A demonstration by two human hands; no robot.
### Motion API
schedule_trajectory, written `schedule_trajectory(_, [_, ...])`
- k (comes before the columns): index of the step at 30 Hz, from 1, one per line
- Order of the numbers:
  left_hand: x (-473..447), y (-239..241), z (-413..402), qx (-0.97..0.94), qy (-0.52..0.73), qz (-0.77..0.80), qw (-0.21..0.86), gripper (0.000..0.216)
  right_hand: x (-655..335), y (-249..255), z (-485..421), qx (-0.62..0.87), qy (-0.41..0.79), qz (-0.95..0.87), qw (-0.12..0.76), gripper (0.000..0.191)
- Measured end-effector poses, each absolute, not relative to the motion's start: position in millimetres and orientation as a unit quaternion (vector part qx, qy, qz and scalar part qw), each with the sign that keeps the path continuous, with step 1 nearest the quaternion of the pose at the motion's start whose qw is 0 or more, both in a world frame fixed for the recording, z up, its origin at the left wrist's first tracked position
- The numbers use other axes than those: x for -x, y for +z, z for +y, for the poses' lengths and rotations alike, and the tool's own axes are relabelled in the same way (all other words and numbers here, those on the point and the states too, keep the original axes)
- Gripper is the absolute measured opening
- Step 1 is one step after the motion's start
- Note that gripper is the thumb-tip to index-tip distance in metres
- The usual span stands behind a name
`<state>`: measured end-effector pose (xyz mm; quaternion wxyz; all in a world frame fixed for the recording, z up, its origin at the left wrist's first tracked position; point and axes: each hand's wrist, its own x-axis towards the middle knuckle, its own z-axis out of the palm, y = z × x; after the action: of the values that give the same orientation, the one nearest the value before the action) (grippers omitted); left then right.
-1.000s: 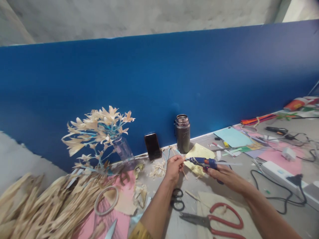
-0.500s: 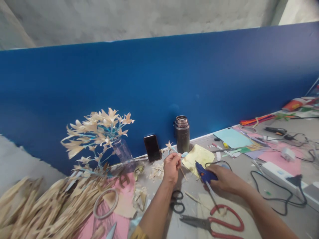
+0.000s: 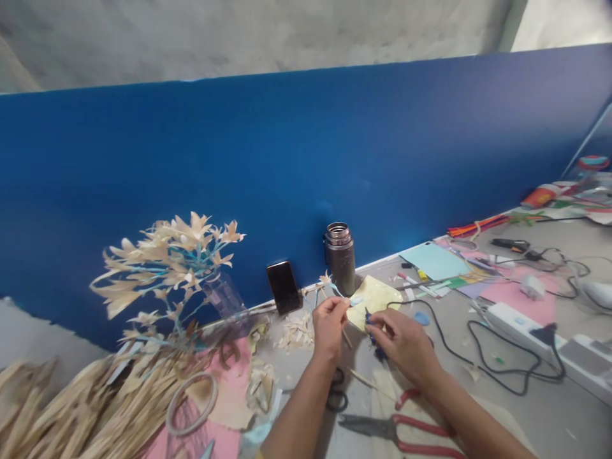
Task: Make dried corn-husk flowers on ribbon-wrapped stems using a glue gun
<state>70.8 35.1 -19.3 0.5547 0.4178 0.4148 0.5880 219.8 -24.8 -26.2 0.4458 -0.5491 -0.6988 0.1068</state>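
My left hand (image 3: 329, 328) is closed in a pinch on the thin light-blue stem of a small cream flower (image 3: 326, 278). A pale blue strip (image 3: 356, 301) sticks out past its fingertips. Just to the right, my right hand (image 3: 406, 344) has its fingers closed at the front end of a blue glue gun (image 3: 373, 336). Most of the gun's body is hidden under that hand. Yellow paper (image 3: 375, 296) lies behind both hands. Red-handled scissors (image 3: 370, 426) and black-handled scissors (image 3: 338, 400) lie nearer me, partly covered by my forearms.
A dark flask (image 3: 342, 261) and a phone (image 3: 284, 287) stand by the blue partition. To the left are cream flowers (image 3: 176, 248) in a clear vase, dried husks (image 3: 95, 414) and a tape ring (image 3: 213, 398). A black cord (image 3: 449, 338) and white power strip (image 3: 516, 325) lie right.
My right hand has slid forward from the glue gun's handle to its front end, nearer my left hand. The left hand keeps its pinch. The view has shifted slightly right.
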Motion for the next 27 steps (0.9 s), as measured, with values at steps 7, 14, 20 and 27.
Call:
schedule_trajectory(7, [-75.8, -20.0, 26.8, -0.442, 0.586, 0.389, 0.557, 0.028, -218.7, -21.1, -26.1, 0.548, 0.192, -0.657, 0.481, 0.018])
schedule_trajectory(14, [-84.7, -17.7, 18.6, -0.395, 0.567, 0.328, 0.644, 0.017, -218.5, -14.9, -24.8, 0.540, 0.313, -0.585, 0.517, 0.024])
schedule_trajectory(20, [-87.5, -12.5, 14.1, -0.367, 0.558, 0.341, 0.662, 0.023, -219.9, -13.4, -22.8, 0.509, 0.402, -0.540, 0.536, 0.029])
schedule_trajectory(27, [-87.2, -17.3, 16.3, -0.459, 0.582, 0.397, 0.541, 0.020, -217.1, -12.8, -21.4, 0.444, 0.560, -0.458, 0.529, 0.047])
